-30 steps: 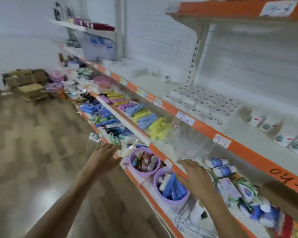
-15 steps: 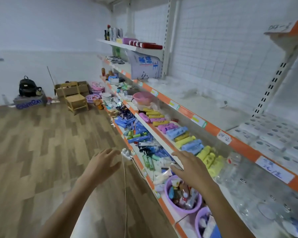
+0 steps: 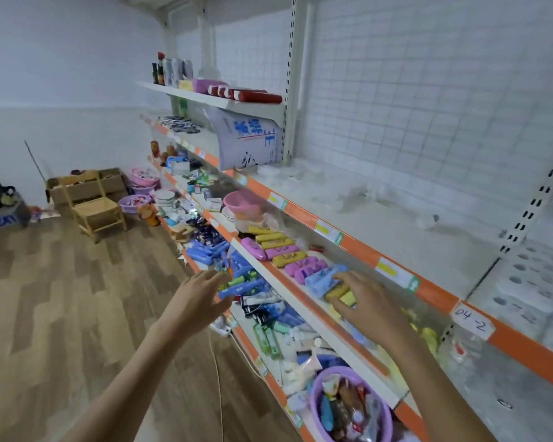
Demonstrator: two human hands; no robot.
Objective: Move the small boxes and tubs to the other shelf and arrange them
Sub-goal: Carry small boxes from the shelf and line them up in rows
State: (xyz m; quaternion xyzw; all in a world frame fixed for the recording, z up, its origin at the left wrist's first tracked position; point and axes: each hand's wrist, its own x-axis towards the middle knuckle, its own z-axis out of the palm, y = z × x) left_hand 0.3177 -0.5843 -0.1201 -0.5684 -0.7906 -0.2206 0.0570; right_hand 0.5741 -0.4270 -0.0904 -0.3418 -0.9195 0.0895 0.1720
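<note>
Now both hands reach toward shelves, holding nothing. Left hand (image 3: 201, 299) spread, fingers relaxed, in air before lower shelf edge near blue tubes (image 3: 240, 287). Right hand (image 3: 366, 303) spread, fingers loosely bent, just above blue case (image 3: 324, 279) and yellow cases (image 3: 340, 293) on middle shelf (image 3: 300, 309); contact cannot tell. Row of pink and yellow cases (image 3: 276, 250) lies further along same shelf. Purple tub (image 3: 351, 409) sits on lower shelf, near right forearm.

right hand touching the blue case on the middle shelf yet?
Cannot tell. In the head view the right hand overlaps the blue case; neither contact nor gap shows plainly.
</note>
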